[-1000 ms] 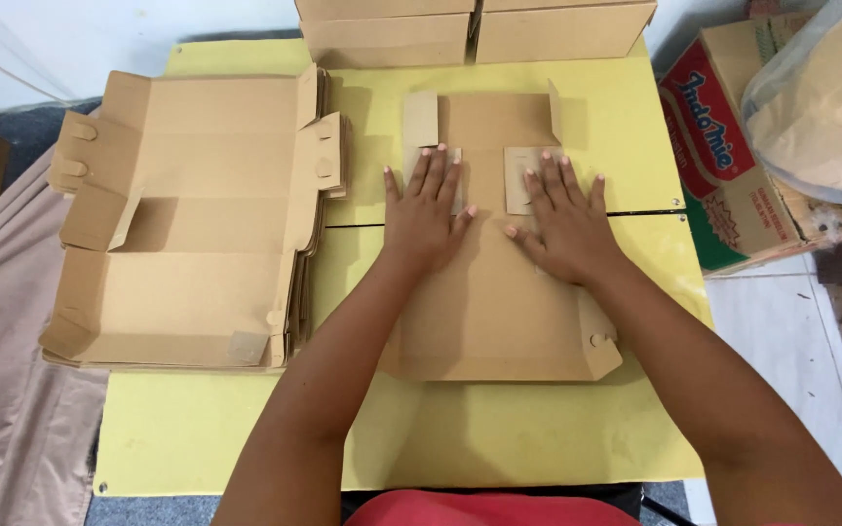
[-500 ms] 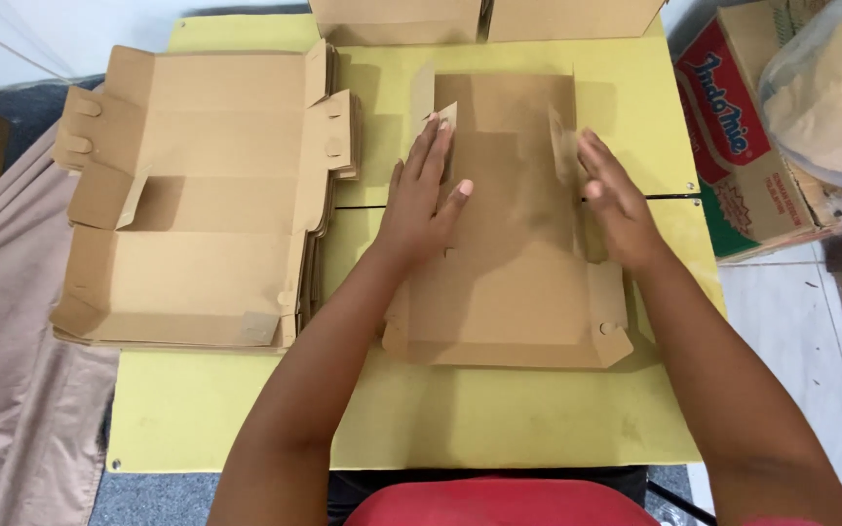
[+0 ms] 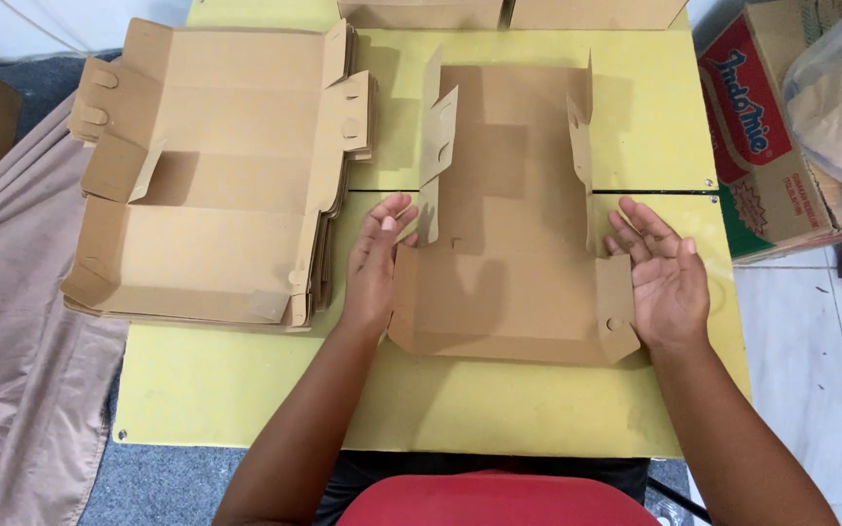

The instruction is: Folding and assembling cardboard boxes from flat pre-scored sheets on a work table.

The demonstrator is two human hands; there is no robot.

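I see the die-cut cardboard box blank (image 3: 514,244) lying on the yellow table (image 3: 655,127), just right of the stack of flat blanks (image 3: 211,195). Its two long side walls stand upright; end flaps lie unfolded. My left hand (image 3: 374,263) and right hand (image 3: 660,278) rest open against the walls' outer faces, grasping nothing.

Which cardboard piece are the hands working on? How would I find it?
Look at the yellow table. In its middle, between the left hand and right hand, lies a single brown cardboard sheet. Unlike the flat stack to its left, it is one sheet with both long side flaps standing upright.
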